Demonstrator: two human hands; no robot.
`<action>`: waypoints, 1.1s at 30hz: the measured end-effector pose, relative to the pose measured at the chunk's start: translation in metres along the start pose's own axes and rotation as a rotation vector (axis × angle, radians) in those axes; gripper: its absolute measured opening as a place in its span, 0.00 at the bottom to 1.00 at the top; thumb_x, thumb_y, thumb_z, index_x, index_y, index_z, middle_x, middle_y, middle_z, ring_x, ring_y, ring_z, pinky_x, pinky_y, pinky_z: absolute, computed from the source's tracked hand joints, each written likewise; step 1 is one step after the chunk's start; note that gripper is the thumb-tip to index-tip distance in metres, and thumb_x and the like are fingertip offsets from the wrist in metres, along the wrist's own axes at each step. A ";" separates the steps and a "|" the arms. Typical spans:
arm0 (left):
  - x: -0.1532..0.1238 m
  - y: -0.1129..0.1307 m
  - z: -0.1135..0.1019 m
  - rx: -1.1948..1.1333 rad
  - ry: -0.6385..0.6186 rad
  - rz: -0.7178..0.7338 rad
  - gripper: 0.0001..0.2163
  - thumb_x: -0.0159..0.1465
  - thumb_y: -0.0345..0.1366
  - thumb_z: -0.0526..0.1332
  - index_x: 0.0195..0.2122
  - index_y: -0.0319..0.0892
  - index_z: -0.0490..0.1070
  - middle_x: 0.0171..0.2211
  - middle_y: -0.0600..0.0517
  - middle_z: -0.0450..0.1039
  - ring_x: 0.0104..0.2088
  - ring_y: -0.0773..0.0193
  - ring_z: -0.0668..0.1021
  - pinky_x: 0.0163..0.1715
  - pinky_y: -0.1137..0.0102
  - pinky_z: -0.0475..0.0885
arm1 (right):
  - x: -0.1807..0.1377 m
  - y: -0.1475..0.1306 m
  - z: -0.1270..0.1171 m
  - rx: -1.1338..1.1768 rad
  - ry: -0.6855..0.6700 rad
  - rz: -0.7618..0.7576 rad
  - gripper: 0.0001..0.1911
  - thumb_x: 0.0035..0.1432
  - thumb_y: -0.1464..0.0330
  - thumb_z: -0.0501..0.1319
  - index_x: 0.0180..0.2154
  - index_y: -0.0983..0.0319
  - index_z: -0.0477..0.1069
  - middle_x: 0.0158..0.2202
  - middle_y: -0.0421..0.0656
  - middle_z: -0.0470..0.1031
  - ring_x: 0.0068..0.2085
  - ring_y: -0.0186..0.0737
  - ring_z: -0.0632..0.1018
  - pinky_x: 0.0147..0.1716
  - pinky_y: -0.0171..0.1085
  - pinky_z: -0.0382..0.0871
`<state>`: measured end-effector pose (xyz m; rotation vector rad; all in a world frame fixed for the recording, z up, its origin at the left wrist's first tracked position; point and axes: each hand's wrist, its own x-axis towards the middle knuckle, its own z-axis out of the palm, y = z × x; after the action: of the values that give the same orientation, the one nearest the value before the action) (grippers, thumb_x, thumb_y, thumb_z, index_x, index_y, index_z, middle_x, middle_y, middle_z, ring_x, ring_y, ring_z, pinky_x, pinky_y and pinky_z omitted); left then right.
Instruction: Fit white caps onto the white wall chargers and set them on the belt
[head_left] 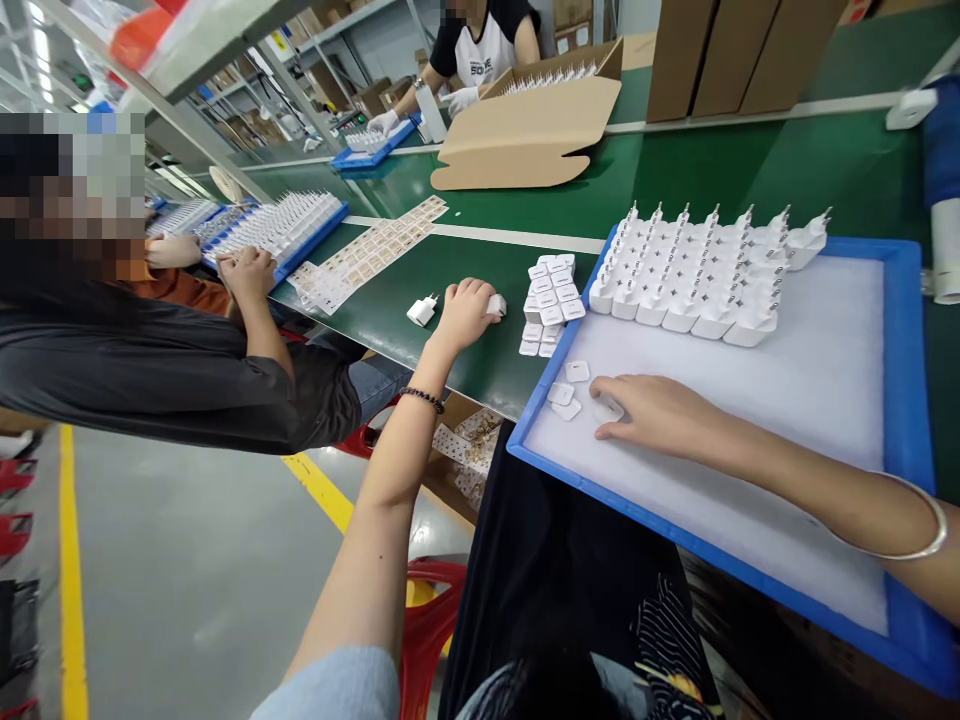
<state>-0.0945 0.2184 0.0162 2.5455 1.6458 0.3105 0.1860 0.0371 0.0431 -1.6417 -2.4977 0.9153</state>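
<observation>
My left hand (466, 318) is closed around a small white block (495, 306), which looks like a plug charger, over the green table. Just left of it lies a white plug charger (422, 310) with its pins up. My right hand (652, 410) is in the blue tray (904, 400), its thumb and forefinger bent around a small flat white square piece (609, 408). Several loose square pieces (561, 393) lie by those fingertips. Stacks of such pieces (551, 300) stand between my hands. Rows of white plug chargers (690, 275) fill the tray's far left part, pins up.
A co-worker (150, 340) sits close on my left, beside another tray of chargers (285, 230). Sticker sheets (375, 250) lie along the table. Opposite, a gloved person (487, 45) works behind an open cardboard box (525, 125). Tall cartons (739, 55) stand at the back right.
</observation>
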 end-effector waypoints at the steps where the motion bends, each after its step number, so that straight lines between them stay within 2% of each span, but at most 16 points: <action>1: -0.004 0.002 -0.002 -0.011 0.018 -0.030 0.13 0.61 0.29 0.67 0.47 0.43 0.72 0.56 0.38 0.75 0.62 0.40 0.71 0.66 0.45 0.57 | 0.002 0.002 0.001 0.018 -0.013 0.000 0.10 0.63 0.64 0.64 0.45 0.60 0.73 0.37 0.47 0.82 0.38 0.50 0.81 0.29 0.38 0.62; 4: -0.021 0.010 -0.006 -0.158 0.159 -0.112 0.12 0.62 0.33 0.66 0.46 0.43 0.69 0.50 0.41 0.77 0.54 0.45 0.75 0.62 0.49 0.62 | 0.004 0.005 0.000 0.071 -0.039 0.009 0.03 0.61 0.66 0.62 0.37 0.58 0.69 0.29 0.41 0.77 0.31 0.44 0.78 0.26 0.37 0.58; 6: -0.035 0.020 -0.009 -0.390 0.254 -0.113 0.12 0.62 0.35 0.67 0.46 0.43 0.68 0.48 0.43 0.77 0.50 0.50 0.77 0.57 0.55 0.68 | 0.004 0.006 -0.002 0.096 -0.041 0.021 0.06 0.58 0.69 0.61 0.31 0.57 0.65 0.26 0.40 0.75 0.28 0.42 0.75 0.25 0.37 0.56; 8: -0.053 0.035 -0.012 -0.674 0.286 -0.087 0.13 0.62 0.39 0.67 0.45 0.44 0.68 0.46 0.46 0.77 0.46 0.56 0.77 0.51 0.62 0.71 | -0.001 0.006 -0.006 0.118 -0.033 0.032 0.09 0.55 0.72 0.60 0.28 0.57 0.61 0.25 0.39 0.74 0.27 0.40 0.73 0.25 0.37 0.55; 10: -0.075 0.054 -0.016 -0.924 0.262 -0.077 0.16 0.62 0.44 0.69 0.47 0.45 0.68 0.43 0.49 0.76 0.42 0.59 0.77 0.46 0.66 0.72 | -0.009 0.007 -0.011 0.138 -0.016 0.033 0.09 0.55 0.72 0.59 0.27 0.57 0.59 0.25 0.39 0.74 0.27 0.40 0.73 0.26 0.37 0.56; 12: -0.099 0.075 -0.021 -1.115 0.207 -0.071 0.18 0.62 0.47 0.70 0.48 0.46 0.70 0.40 0.50 0.75 0.39 0.61 0.76 0.43 0.67 0.72 | -0.019 0.008 -0.016 0.249 0.037 0.038 0.05 0.58 0.71 0.58 0.32 0.56 0.62 0.27 0.38 0.77 0.28 0.40 0.75 0.27 0.38 0.59; 13: -0.111 0.085 -0.022 -1.192 0.154 -0.060 0.19 0.62 0.48 0.70 0.49 0.46 0.71 0.41 0.50 0.75 0.39 0.60 0.76 0.43 0.67 0.72 | -0.025 0.008 -0.019 0.359 0.075 0.041 0.03 0.61 0.70 0.58 0.36 0.56 0.65 0.28 0.38 0.78 0.29 0.41 0.77 0.28 0.38 0.63; 15: -0.133 0.104 -0.024 -1.306 0.072 -0.035 0.19 0.63 0.50 0.69 0.49 0.45 0.72 0.43 0.48 0.76 0.43 0.57 0.77 0.45 0.65 0.72 | -0.034 0.007 -0.022 0.636 0.128 0.016 0.08 0.63 0.66 0.61 0.45 0.56 0.68 0.30 0.38 0.81 0.30 0.41 0.80 0.33 0.39 0.70; 17: -0.149 0.119 -0.022 -1.363 0.019 -0.017 0.19 0.65 0.50 0.68 0.51 0.45 0.73 0.46 0.46 0.76 0.47 0.55 0.76 0.49 0.64 0.71 | -0.042 0.001 -0.024 0.865 0.151 -0.055 0.10 0.63 0.63 0.65 0.46 0.57 0.72 0.31 0.39 0.82 0.31 0.40 0.81 0.35 0.39 0.75; 20: -0.167 0.135 -0.017 -1.372 -0.017 -0.012 0.20 0.67 0.50 0.66 0.56 0.46 0.73 0.49 0.47 0.73 0.48 0.55 0.74 0.51 0.65 0.69 | -0.051 -0.012 -0.026 0.993 0.208 -0.144 0.08 0.62 0.61 0.69 0.37 0.58 0.76 0.30 0.39 0.81 0.27 0.36 0.79 0.31 0.36 0.75; 24: -0.178 0.151 -0.008 -1.381 -0.034 0.057 0.21 0.67 0.48 0.66 0.58 0.48 0.70 0.50 0.48 0.71 0.48 0.57 0.74 0.50 0.66 0.69 | -0.059 -0.030 -0.025 1.030 0.267 -0.190 0.07 0.64 0.63 0.67 0.36 0.59 0.75 0.24 0.37 0.76 0.22 0.33 0.75 0.24 0.34 0.72; 27: -0.182 0.160 -0.005 -1.381 -0.014 0.101 0.20 0.67 0.47 0.67 0.57 0.49 0.69 0.51 0.48 0.71 0.50 0.56 0.74 0.53 0.64 0.70 | -0.062 -0.035 -0.019 1.034 0.239 -0.226 0.07 0.67 0.64 0.64 0.36 0.59 0.75 0.25 0.37 0.76 0.23 0.33 0.76 0.25 0.34 0.73; 33: -0.186 0.167 -0.006 -1.355 0.002 0.100 0.21 0.66 0.47 0.68 0.58 0.49 0.68 0.52 0.47 0.72 0.53 0.53 0.75 0.57 0.60 0.69 | -0.065 -0.034 -0.011 0.987 0.258 -0.240 0.07 0.69 0.63 0.63 0.37 0.56 0.75 0.26 0.38 0.76 0.23 0.35 0.76 0.23 0.35 0.73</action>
<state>-0.0204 -0.0201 0.0311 1.5232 0.7498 0.9922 0.1904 -0.0223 0.0871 -1.0069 -1.5610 1.4373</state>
